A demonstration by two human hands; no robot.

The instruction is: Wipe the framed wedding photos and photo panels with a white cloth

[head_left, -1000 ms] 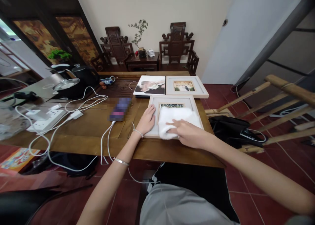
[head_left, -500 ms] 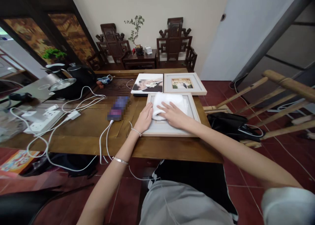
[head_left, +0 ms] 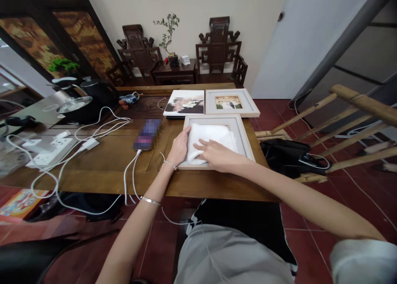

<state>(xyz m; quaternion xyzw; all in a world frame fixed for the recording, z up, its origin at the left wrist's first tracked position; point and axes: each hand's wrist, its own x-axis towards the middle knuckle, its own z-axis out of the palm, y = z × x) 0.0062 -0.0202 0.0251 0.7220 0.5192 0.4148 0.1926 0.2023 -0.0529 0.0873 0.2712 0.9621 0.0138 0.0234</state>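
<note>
A pale wooden picture frame (head_left: pixel 251 149) lies flat near the front edge of the table. My left hand (head_left: pixel 179 148) grips its left side, fingers along the rim. On the frame's face rests a folded white cloth (head_left: pixel 211 134), which hides most of the inside. My right hand (head_left: pixel 217 155) presses this cloth down with bent, somewhat spread fingers, towards the frame's lower part. Right behind stand two more things: a second framed photo (head_left: pixel 228 102) and, left of it, a white-edged photo panel (head_left: pixel 185 103) on a dark base.
Left of the frame lies a phone (head_left: pixel 146 134) with a plugged-in white cable. A power strip (head_left: pixel 51 151) and tangled cords spread farther left, near a lidded black pot (head_left: pixel 74 109) and kettle (head_left: pixel 98 91). A bamboo chair (head_left: pixel 350 131) with a black bag stands right.
My right hand and the cloth have slid towards me and slightly left over the frame, baring its upper part. My left hand stays at the left rim. The view has shifted a little.
</note>
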